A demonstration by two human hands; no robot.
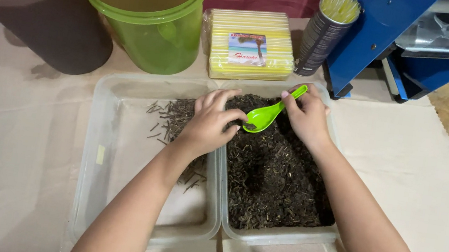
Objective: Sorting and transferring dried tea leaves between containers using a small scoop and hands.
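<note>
On beige cloth [419, 173], right hand [308, 116] grips green spoon [267, 115]; left hand [210, 124] seemingly pinches tea leaves [275, 181].

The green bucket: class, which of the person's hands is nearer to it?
Left. The left hand lies just below the green bucket, over the tubs' shared edge; the right hand, holding the green spoon, is farther right.

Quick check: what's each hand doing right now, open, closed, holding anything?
Left hand: fingers curled by the spoon's bowl; a grip cannot be told.
Right hand: closed on the green spoon handle.
</note>
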